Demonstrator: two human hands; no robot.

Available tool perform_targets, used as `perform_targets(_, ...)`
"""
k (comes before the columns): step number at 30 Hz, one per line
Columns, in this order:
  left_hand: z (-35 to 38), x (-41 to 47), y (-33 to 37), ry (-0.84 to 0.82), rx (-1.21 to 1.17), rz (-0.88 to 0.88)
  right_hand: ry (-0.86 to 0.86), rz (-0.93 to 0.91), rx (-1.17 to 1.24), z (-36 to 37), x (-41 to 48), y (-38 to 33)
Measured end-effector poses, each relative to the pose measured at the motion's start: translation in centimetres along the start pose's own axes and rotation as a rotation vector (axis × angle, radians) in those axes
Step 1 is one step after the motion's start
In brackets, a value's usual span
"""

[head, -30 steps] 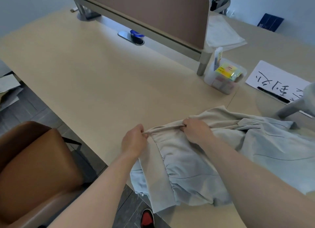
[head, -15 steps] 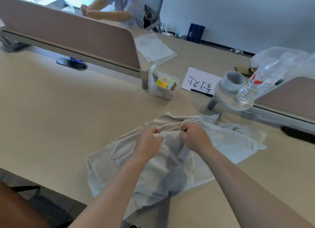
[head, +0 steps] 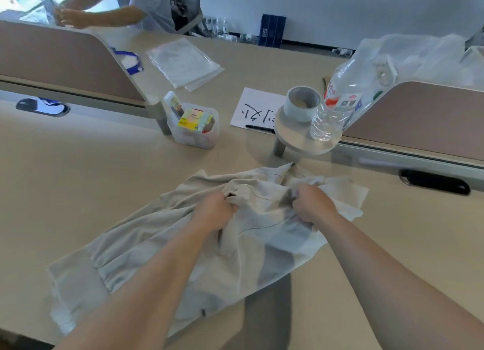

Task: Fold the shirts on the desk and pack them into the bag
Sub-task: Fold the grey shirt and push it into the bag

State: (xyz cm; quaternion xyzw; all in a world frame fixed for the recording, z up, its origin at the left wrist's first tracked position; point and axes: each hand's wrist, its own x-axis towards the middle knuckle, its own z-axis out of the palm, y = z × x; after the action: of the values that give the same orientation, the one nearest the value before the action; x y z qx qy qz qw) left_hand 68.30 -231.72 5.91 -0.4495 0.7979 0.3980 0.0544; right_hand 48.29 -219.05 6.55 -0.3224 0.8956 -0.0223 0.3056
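Both hands are closed on one shirt (head: 162, 247). The left hand (head: 215, 210) is fisted, knuckles up, with a bunch of cloth pinched near the collar area. The right hand (head: 313, 204) is likewise curled tight on a fold of the same cloth, just right of the left; the two fists are near each other but apart. Both forearms are bare and reach forward from the near edge, the left angled inward, the right running almost straight.

The shirt is pale beige and lies crumpled on the desk (head: 78, 182), spread from the hands toward the near left corner, one edge close to the desk's rim. Count: one shirt under the hands.

Beyond the hands, on a round stand (head: 301, 140): one tape roll (head: 302, 106) and one clear bottle (head: 337, 106), upright. Left of the stand, one clear box (head: 195, 129) with small items. Between them, one sheet of paper (head: 255, 108) with one pen (head: 259, 127) on it. Further back, flat clear bags (head: 183, 61); their number cannot be told, possibly two. Far right, crumpled clear plastic (head: 419, 59) behind a partition. A second person (head: 112, 9) is at the far left.
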Motion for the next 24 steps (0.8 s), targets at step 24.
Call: perform_targets(24, 0.2, 10.5, -6.1, 0.031, 0.218, -0.042, -0.005, -0.194, -0.04, 4.3, 9.7, -3.4)
